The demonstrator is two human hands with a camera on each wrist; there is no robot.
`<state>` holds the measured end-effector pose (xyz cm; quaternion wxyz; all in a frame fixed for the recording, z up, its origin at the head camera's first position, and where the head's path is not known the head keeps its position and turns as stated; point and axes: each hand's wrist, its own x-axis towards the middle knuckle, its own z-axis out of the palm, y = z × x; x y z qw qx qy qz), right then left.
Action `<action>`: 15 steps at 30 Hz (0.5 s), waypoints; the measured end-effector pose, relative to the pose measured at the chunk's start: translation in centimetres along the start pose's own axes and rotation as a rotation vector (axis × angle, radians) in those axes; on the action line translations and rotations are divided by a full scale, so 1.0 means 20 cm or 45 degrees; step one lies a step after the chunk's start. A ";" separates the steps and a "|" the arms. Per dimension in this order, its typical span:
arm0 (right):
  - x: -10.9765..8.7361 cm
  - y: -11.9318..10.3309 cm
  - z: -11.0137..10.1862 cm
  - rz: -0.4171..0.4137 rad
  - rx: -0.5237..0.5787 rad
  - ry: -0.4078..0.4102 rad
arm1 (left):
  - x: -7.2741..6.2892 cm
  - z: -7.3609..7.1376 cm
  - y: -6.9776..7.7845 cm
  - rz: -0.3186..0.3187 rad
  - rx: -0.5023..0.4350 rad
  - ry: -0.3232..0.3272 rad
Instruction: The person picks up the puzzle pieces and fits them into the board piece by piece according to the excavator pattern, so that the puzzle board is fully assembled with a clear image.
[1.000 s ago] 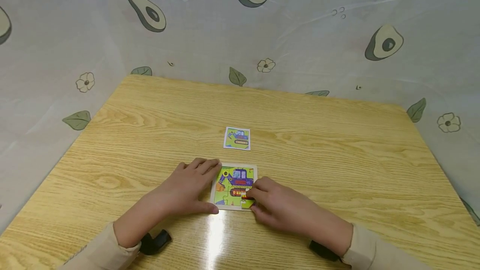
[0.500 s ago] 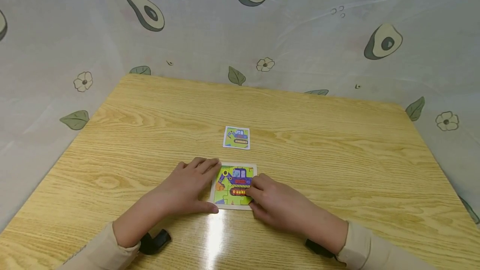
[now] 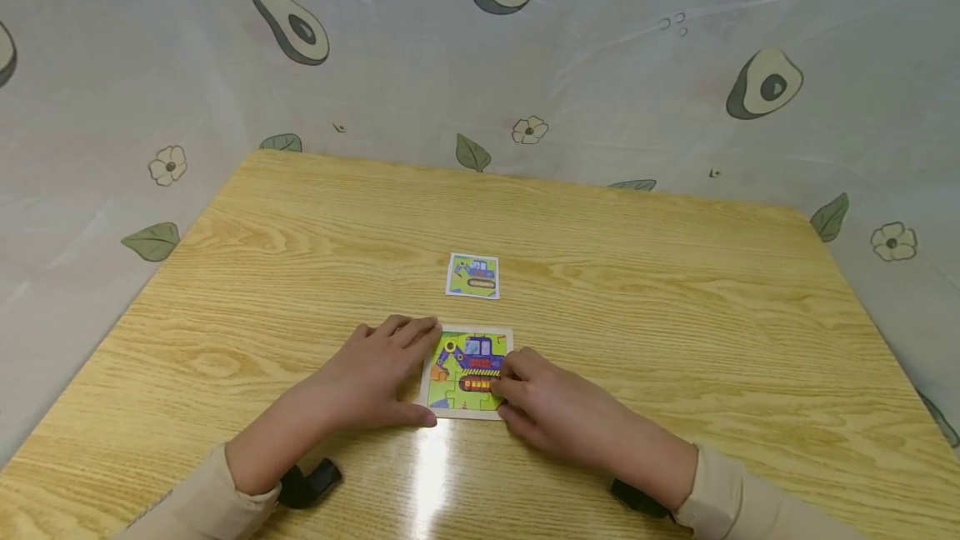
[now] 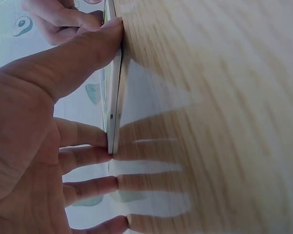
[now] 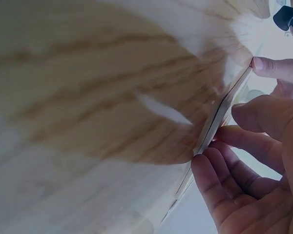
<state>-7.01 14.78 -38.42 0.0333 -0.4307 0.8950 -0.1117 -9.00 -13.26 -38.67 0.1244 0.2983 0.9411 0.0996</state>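
A small jigsaw puzzle (image 3: pixel 468 361) with a blue excavator on a green ground lies flat in its pale tray (image 3: pixel 472 415). In the head view my left hand (image 3: pixel 375 377) braces the tray's left side, fingers fairly straight and the thumb at the front corner. The left wrist view shows that thumb (image 4: pixel 107 41) on the tray's edge. My right hand (image 3: pixel 558 407) curls its fingers over the lower right corner piece, mostly hidden beneath them. In the right wrist view its fingertips (image 5: pixel 202 165) meet the tray's edge (image 5: pixel 219 114).
Behind the puzzle lies a white-bordered picture card (image 3: pixel 472 276) with the same excavator. A wooden table (image 3: pixel 637 290) spreads around it, up to a pale curtain (image 3: pixel 405 48) printed with avocados. Black straps (image 3: pixel 311 483) show beneath the wrists.
One second ago the corner piece sat askew under my right fingers; now it lies flush with the picture. The right hand has shifted slightly left; my left hand stays put.
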 end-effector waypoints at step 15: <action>-0.03 0.01 -0.01 -0.001 0.077 0.017 | 0.00 0.01 0.00 -0.011 -0.034 -0.031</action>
